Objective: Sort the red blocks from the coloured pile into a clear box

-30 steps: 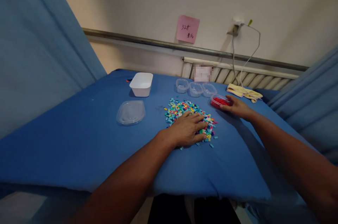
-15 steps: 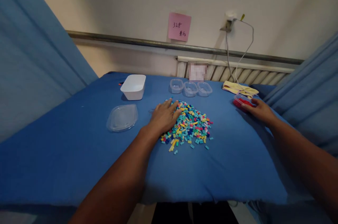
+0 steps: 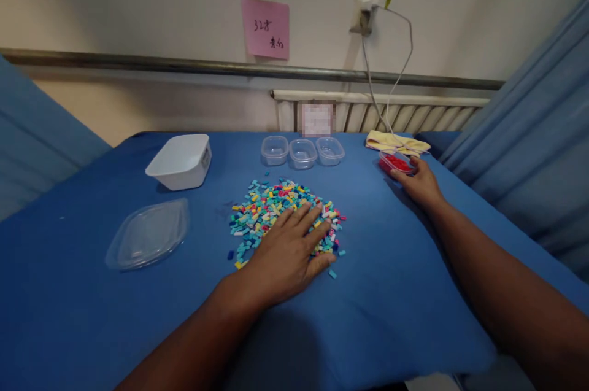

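My left hand lies with fingers spread over the near right part of a pile of small plastic building bricks, mostly teal, yellow, pink and dark blue. It covers part of the pile. At the right, my right hand grips the near right side of a small clear tub with red pieces in it. The thumb is at the tub's front and the fingers are behind its right edge. Three like tubs without contents, the left, middle and right, stand side by side behind the pile.
A white box stands at the back left, with clear plastic lids in front of it. Behind the red tub lies a folded yellow cloth, and a cable hangs down to it. Blue curtains flank the blue-covered table.
My left hand has moved from the pile's left side to its near right part, and the bricks are spread differently. The right hand still holds the tub. The view has turned right.
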Available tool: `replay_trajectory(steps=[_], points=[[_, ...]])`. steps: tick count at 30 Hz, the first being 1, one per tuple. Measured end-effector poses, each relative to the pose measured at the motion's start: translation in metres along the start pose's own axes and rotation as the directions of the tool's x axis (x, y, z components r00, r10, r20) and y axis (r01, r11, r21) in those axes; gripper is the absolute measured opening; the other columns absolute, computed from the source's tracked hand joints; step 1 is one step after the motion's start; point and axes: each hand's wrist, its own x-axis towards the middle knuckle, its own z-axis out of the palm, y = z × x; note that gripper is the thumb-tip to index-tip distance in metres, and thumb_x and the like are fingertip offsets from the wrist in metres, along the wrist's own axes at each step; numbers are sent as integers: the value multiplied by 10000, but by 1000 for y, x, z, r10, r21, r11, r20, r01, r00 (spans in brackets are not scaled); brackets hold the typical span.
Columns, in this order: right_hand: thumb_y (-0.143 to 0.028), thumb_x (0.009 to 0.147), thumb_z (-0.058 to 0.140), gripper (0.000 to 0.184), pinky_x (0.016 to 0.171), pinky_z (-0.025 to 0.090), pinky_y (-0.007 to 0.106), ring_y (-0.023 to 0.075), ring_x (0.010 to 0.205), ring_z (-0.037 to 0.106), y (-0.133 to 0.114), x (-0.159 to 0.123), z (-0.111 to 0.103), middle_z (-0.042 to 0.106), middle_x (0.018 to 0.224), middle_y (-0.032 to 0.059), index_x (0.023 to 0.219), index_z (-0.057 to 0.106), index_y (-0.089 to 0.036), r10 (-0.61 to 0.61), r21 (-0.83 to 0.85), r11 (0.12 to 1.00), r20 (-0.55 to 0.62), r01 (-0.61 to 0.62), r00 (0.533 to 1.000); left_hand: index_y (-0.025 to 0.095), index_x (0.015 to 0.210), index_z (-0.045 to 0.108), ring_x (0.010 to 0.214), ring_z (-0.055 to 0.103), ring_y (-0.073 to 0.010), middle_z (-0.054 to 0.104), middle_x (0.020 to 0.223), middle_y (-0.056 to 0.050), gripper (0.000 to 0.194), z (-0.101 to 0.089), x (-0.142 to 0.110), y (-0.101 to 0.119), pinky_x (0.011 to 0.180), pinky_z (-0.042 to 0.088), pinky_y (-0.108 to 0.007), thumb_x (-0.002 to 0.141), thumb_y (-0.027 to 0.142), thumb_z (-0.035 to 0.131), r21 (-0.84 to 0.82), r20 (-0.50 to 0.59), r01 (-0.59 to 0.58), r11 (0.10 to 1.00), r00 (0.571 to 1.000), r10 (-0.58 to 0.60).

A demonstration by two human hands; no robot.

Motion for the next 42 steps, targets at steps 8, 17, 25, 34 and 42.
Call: replay_trajectory(steps=[8, 17, 25, 34, 42], points=[[-518, 825, 856, 862, 1243, 435, 612, 433, 1439, 599, 12, 9, 0, 610, 1575, 262, 1538, 561, -134, 80, -9, 997, -42, -81, 996, 275, 1713, 462, 1700, 225, -312, 248, 1815, -43, 631, -6, -1, -6, 1379, 201, -614, 1181, 588, 328, 165, -5, 70, 984, 997, -71], [-357, 860, 773, 802, 1266, 373, 639, 479, 1504, 498, 12, 3, -4, 538, 1571, 347, 1551, 519, -39, -2, -5, 1000, -137, 1, 991, 180, 1735, 422, 1682, 276, -331, 268, 1811, -133, 712, -7, -7, -49, 1367, 259, -552, 1184, 582, 216, 130, -89, 328, 936, 944, -318], [-323, 1044, 609, 423, 1251, 453, 588, 376, 1401, 637, -54, -43, -11, 703, 1472, 222, 1434, 688, -181, -570, 52, 819, -53, 572, 820, 108, 1744, 380, 1692, 236, -346, 244, 1815, -153, 739, -5, 6, -43, 1386, 209, -529, 1183, 567, 238, 128, -41, 281, 951, 960, -278], [-250, 1078, 584, 299, 1082, 624, 465, 263, 1215, 774, -113, -123, 33, 821, 1305, 95, 1258, 821, -276, -889, 492, 444, 344, 749, 301, 151, 1770, 324, 1695, 218, -363, 211, 1826, -134, 741, -11, 31, -38, 1361, 242, -572, 1177, 584, 223, 178, 24, 364, 914, 927, -374], [-244, 1085, 579, 300, 1067, 627, 410, 229, 1188, 781, -108, -125, 34, 822, 1288, 72, 1287, 798, -269, -867, 591, 498, 325, 634, 378, 202, 1786, 292, 1716, 96, -374, 133, 1841, -106, 806, -13, 11, -11, 1380, 151, -604, 1146, 692, 253, 158, 98, 367, 917, 918, -384]])
